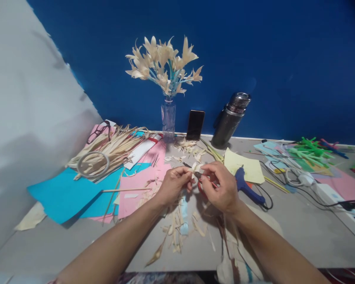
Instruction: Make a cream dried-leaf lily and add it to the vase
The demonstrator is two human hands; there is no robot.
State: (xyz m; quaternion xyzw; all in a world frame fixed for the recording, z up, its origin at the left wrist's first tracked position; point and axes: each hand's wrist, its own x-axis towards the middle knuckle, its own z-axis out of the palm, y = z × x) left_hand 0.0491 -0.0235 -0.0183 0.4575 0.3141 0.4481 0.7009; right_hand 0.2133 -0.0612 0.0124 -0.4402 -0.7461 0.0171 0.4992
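Observation:
Near the middle of the table my left hand [175, 183] pinches a small pale piece of dried husk [195, 169] between thumb and fingers. Close on its right, my right hand [223, 187] is closed on red-handled pliers [198, 174]. Their dark jaws are at the husk piece; fingers hide whether they grip it. Below the hands lie husk scraps [176, 227] and a light blue paper strip [184, 215]. Behind them, a clear bottle [168, 122] holds a bunch of pale husk flowers [162, 59] on bluish stems.
A dark phone [195, 125] and a metal flask [229, 120] stand by the blue wall. On the right are a blue glue gun [250, 187], cables and a white power strip [331, 195]. Dried husks [112, 152], a tape ring [93, 165] and blue paper [65, 193] lie left.

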